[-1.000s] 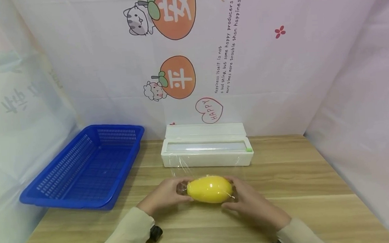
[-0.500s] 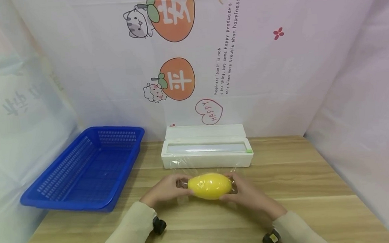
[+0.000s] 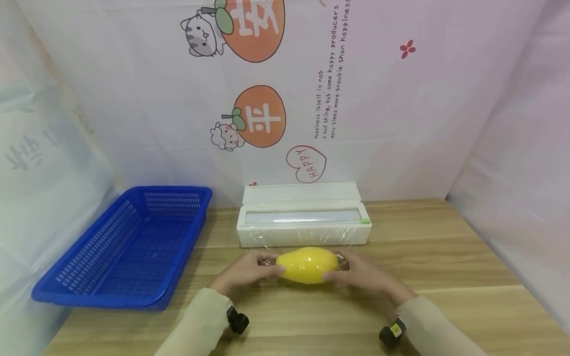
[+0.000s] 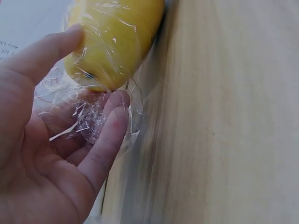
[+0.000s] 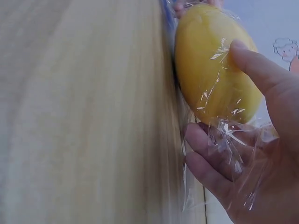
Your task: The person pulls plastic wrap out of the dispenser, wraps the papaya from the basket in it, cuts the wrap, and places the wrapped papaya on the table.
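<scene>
Through my head camera I see a yellow mango-like fruit (image 3: 307, 266) lying crosswise between two hands, just in front of a white cling-film box (image 3: 303, 236). The left hand (image 3: 245, 270) holds one end: its thumb presses the skin, its other fingers are curled beneath. The right hand (image 3: 363, 273) grips the opposite end likewise, thumb on top, fingers bent underneath. My wrist views show clear cling film (image 4: 93, 119) around the fruit, glinting and crumpled past both ends, over the fingers. I cannot tell whether the fruit touches the wooden table (image 3: 305, 331). The box's lid (image 3: 301, 192) is raised, with the roll (image 3: 302, 217) visible inside. Toward the left sits a blue plastic basket (image 3: 184, 268), well apart from the fruit.
</scene>
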The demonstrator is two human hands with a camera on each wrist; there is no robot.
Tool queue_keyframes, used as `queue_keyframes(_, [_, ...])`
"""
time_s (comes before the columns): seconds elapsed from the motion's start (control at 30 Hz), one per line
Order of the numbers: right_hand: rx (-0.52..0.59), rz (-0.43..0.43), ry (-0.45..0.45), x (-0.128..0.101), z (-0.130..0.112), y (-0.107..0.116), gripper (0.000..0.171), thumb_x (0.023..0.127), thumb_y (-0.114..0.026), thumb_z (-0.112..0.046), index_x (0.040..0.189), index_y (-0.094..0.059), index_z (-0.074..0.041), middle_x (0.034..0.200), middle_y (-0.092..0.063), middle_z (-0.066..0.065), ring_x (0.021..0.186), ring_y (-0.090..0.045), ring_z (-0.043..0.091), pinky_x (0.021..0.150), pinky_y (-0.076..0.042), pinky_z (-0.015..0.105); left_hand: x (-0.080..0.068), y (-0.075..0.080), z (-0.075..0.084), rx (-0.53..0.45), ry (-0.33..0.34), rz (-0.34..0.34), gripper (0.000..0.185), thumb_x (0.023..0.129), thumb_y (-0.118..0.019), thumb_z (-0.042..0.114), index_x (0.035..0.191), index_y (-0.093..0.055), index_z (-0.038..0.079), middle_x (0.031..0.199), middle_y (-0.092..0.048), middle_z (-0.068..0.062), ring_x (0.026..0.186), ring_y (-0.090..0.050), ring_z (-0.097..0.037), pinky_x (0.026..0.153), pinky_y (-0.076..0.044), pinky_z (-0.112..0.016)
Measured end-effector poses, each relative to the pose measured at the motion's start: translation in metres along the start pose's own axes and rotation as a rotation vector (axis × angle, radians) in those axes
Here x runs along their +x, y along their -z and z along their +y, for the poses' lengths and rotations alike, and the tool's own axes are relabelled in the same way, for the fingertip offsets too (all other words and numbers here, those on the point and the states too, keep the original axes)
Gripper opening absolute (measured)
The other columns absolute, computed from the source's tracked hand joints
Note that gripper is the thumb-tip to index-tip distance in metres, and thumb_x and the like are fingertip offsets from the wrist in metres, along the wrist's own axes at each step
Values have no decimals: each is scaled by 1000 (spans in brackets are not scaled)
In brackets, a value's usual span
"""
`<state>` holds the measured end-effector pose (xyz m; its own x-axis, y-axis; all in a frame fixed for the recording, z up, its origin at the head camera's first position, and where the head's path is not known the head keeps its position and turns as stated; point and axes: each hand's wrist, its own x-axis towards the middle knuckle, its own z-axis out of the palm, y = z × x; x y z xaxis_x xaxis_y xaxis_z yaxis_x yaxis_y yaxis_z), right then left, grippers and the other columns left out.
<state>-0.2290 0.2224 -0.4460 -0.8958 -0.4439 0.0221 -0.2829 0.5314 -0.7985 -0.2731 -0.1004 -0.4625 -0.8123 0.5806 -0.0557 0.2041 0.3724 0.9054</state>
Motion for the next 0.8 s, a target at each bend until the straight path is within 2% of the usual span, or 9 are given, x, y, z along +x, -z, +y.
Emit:
queue_keyframes(0.1, [-18, 2, -14, 4, 5, 3, 64, 89, -74, -46, 141, -55, -14, 132, -61, 9, 113, -61, 28, 95, -50, 50, 3, 1, -1, 4, 24, -4, 50, 92, -70, 46, 128, -68, 12, 94, -72, -2, 82, -66, -21, 69, -57, -37])
queue_keyframes(0.2, [-44, 4, -40, 9, 9, 6, 62, 89, -73, -50, 138, -58, -15, 138, -58, 8, 126, -53, 30, 105, -40, 58, 5, 2, 2, -3, 32, -12, 47, 95, -67, 44, 127, -69, 11, 95, -72, -3, 83, -65, -19, 71, -56, -34])
queue_keyframes(0.33, [-18, -14, -95, 13, 9, 9, 60, 90, -72, -50, 136, -59, -15, 135, -59, 7, 125, -53, 28, 106, -37, 59, 9, 5, 0, -33, 19, -56, 41, 98, -64, 40, 122, -69, 7, 91, -70, -3, 78, -61, -17, 68, -53, -32])
queue_keyframes(0.43, [-16, -22, -111, 14, 8, 9, 63, 90, -71, -51, 139, -57, -14, 137, -58, 9, 126, -52, 30, 105, -39, 60, 10, 9, -2, 7, 2, -75, 40, 98, -63, 40, 119, -68, 7, 89, -68, -5, 77, -60, -18, 71, -53, -35])
queue_keyframes(0.53, [-8, -34, -116, 15, 7, 10, 68, 90, -71, -52, 142, -53, -12, 141, -55, 12, 129, -50, 33, 106, -40, 58, 5, 10, 8, 150, -34, -36, 44, 96, -67, 43, 127, -64, 11, 107, -69, -4, 96, -63, -20, 87, -53, -41])
queue_keyframes(0.63, [25, -48, -117, 15, 7, 11, 69, 90, -71, -49, 144, -52, -11, 142, -53, 15, 128, -50, 35, 103, -43, 56, 0, 6, 26, 364, -126, 64, 58, 91, -73, 43, 139, -56, 15, 131, -61, -5, 120, -55, -23, 102, -45, -47])
queue_keyframes(0.7, [37, -50, -108, 15, 8, 11, 66, 91, -71, -48, 143, -53, -11, 141, -53, 15, 126, -52, 35, 100, -46, 55, 1, -1, 38, 517, -225, 134, 62, 88, -76, 42, 140, -55, 15, 135, -57, -5, 123, -52, -25, 103, -44, -48])
queue_keyframes(0.8, [52, -56, -102, 17, 10, 12, 62, 91, -72, -46, 140, -55, -12, 138, -56, 14, 122, -55, 34, 95, -50, 52, 7, -13, 49, 705, -360, 207, 65, 83, -81, 40, 137, -55, 14, 132, -57, -5, 121, -52, -24, 102, -45, -45])
